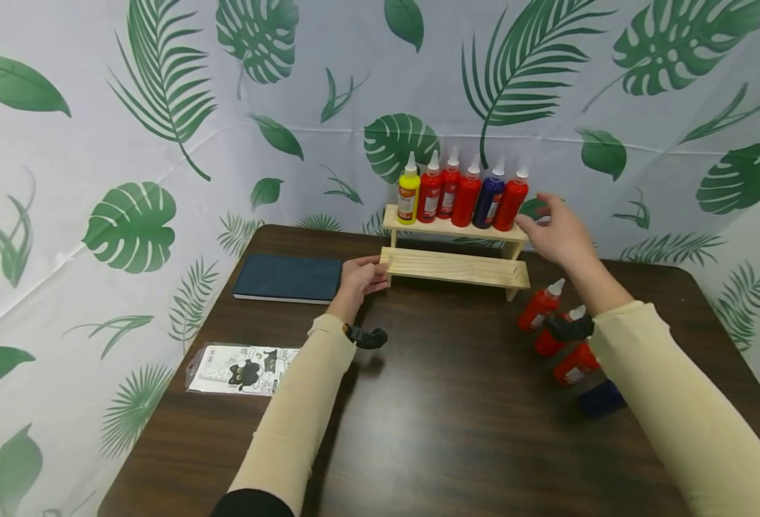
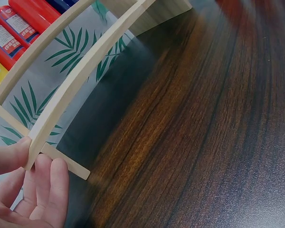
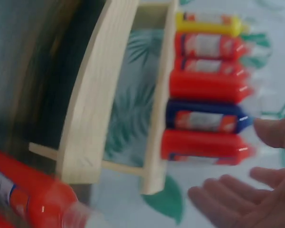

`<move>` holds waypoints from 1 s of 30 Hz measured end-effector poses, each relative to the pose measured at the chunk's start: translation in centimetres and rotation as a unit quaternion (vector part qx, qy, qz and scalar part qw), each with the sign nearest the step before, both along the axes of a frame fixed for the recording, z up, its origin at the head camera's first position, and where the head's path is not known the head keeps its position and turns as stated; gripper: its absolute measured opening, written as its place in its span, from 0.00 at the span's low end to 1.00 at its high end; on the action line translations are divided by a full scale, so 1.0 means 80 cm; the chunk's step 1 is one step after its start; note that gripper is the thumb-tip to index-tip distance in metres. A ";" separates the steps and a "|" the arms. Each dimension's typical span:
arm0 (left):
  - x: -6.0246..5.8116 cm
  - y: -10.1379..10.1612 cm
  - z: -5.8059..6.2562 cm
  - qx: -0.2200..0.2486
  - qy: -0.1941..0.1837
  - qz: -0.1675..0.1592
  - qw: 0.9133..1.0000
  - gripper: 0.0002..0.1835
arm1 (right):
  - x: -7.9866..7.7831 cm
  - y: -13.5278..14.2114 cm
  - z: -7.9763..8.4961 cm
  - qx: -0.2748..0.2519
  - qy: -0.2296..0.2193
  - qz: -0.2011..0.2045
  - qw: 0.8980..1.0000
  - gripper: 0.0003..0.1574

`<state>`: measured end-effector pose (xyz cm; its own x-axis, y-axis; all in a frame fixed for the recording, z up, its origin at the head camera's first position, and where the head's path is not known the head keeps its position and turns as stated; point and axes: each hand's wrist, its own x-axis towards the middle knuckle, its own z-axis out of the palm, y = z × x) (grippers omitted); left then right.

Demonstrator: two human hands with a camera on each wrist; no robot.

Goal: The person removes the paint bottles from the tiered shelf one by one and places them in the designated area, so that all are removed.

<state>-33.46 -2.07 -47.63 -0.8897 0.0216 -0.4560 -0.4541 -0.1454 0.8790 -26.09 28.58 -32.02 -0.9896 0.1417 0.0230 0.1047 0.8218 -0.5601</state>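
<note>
A two-tier wooden rack [image 1: 454,267] stands at the back of the table. Its upper tier carries a row of squeeze bottles with white nozzles: a yellow bottle [image 1: 408,199] at the left end, several red ones, and a dark blue bottle [image 1: 488,202] second from the right. My left hand [image 1: 360,277] pinches the left end of the lower tier between thumb and fingers, as the left wrist view shows. Beside the rightmost red bottle [image 1: 512,205], my right hand [image 1: 560,233] is held with fingers spread apart and nothing in it.
Near my right forearm are more red bottles [image 1: 537,309] and a dark blue bottle [image 1: 601,400], partly covered by the sleeve. A dark blue book [image 1: 288,278] and a cat-patterned packet [image 1: 240,370] lie on the left. A leaf-print cloth [image 1: 328,93] hangs behind the table.
</note>
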 end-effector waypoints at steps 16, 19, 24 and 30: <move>0.002 0.007 -0.003 -0.001 0.003 0.002 1.000 0.19 | -0.065 -0.009 -0.042 -0.086 0.091 -0.075 0.989 0.39; 0.002 0.006 -0.002 -0.002 0.005 -0.002 1.000 0.19 | -0.064 -0.009 -0.048 -0.092 0.105 -0.094 0.986 0.38; 0.002 0.003 0.000 -0.001 0.005 -0.002 1.000 0.20 | -0.060 -0.011 -0.050 -0.093 0.120 -0.100 0.983 0.36; 0.002 0.000 0.001 0.003 0.003 0.000 1.000 0.21 | -0.042 -0.022 -0.041 -0.114 0.129 -0.116 0.978 0.35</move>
